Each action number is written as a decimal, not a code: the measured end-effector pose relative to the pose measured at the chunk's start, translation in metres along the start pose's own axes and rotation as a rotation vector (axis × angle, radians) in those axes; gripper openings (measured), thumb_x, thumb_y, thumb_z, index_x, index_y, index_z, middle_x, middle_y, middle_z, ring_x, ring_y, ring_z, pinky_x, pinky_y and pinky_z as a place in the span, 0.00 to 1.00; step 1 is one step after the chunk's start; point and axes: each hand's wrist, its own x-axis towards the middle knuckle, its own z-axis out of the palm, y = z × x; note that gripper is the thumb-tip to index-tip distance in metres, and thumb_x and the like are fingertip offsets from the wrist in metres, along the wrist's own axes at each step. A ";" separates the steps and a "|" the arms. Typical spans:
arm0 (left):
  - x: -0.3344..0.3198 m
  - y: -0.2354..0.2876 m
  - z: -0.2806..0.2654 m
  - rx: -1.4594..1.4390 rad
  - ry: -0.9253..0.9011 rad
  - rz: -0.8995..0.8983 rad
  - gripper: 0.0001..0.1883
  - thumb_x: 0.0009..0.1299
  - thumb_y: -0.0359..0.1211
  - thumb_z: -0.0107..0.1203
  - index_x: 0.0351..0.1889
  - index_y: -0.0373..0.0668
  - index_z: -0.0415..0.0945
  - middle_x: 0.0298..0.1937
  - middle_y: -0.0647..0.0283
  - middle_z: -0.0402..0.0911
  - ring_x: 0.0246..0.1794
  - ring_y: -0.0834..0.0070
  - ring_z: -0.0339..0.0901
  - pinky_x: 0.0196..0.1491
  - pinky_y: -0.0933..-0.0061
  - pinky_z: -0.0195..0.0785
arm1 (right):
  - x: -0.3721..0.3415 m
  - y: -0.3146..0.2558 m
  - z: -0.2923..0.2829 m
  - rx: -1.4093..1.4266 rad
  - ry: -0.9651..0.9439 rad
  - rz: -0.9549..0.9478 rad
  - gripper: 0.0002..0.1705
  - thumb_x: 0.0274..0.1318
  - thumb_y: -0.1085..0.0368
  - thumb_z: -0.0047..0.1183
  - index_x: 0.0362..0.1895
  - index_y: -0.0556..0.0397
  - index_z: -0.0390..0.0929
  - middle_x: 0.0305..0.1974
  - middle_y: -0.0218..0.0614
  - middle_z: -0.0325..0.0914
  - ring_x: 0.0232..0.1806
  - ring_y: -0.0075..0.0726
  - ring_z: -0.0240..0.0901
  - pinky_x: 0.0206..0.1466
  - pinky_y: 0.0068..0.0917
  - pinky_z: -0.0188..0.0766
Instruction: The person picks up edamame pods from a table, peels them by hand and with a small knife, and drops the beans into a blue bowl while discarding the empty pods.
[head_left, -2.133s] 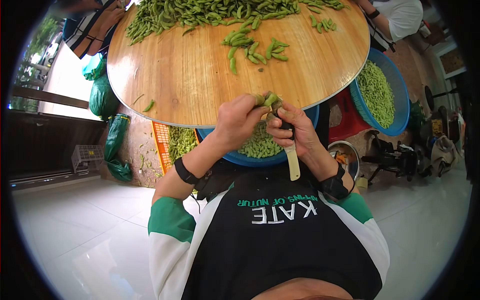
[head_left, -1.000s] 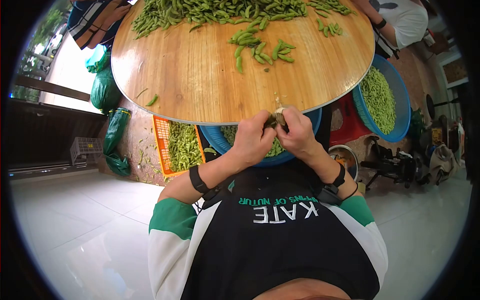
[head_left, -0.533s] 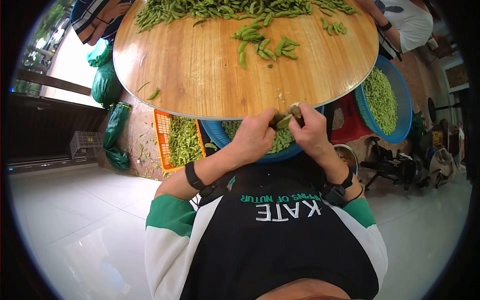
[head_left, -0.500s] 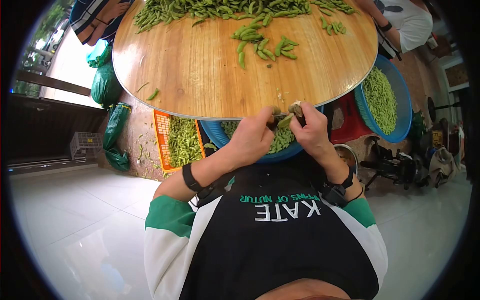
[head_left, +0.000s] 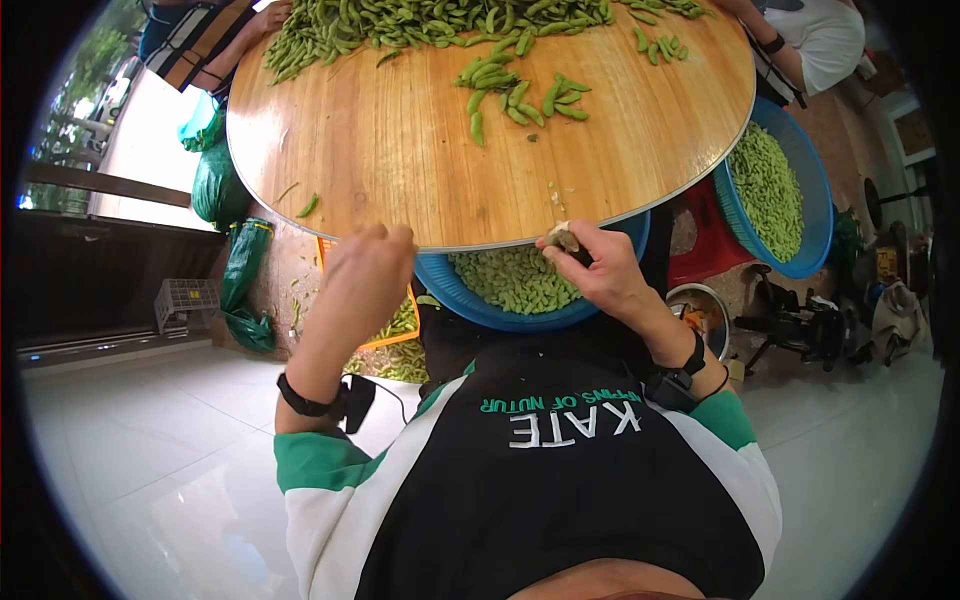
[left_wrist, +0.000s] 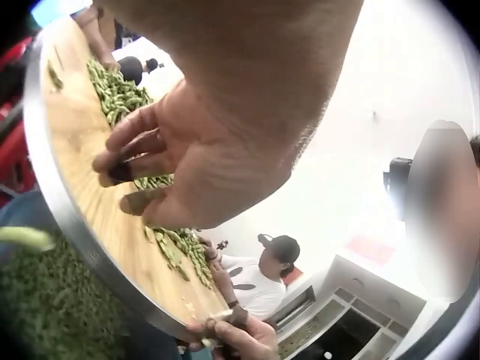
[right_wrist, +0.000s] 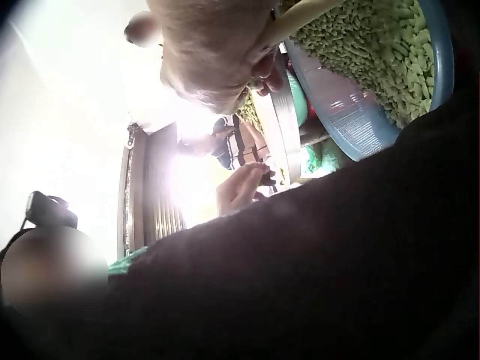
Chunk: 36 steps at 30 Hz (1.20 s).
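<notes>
In the head view my left hand (head_left: 365,270) is raised at the table's front left, over the orange crate (head_left: 410,320). Its fingers are loosely bent with nothing between them, and the left wrist view shows its fingertips dark. A pale green pod (left_wrist: 26,238) appears at that view's left edge. My right hand (head_left: 610,268) is at the front rim, above the blue basin (head_left: 440,292) of shelled beans. It grips a tool whose flat cream handle (right_wrist: 304,19), like a small knife's, sticks out in the right wrist view; its working end is hidden. Brown covers the right thumb's tip.
Green bean pods (head_left: 400,25) are heaped on the far side of the round wooden table (head_left: 380,150), with loose pods (head_left: 490,75) nearer. A second blue basin (head_left: 812,245) of beans stands right. Green sacks (head_left: 240,270) lie left. Other people (head_left: 815,45) sit at the far side.
Both hands worked together at the rim over a pod. My left hand has since swung left, away from the right hand. The right hand stays near the rim, still gripping the tool.
</notes>
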 end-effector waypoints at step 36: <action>0.057 0.039 0.083 -1.390 0.001 -0.178 0.03 0.68 0.26 0.55 0.36 0.36 0.75 0.28 0.70 0.76 0.27 0.89 0.71 0.27 0.86 0.63 | 0.014 -0.011 0.001 1.108 -0.180 0.371 0.23 0.65 0.66 0.44 0.63 0.56 0.62 0.29 0.33 0.71 0.19 0.18 0.57 0.16 0.13 0.56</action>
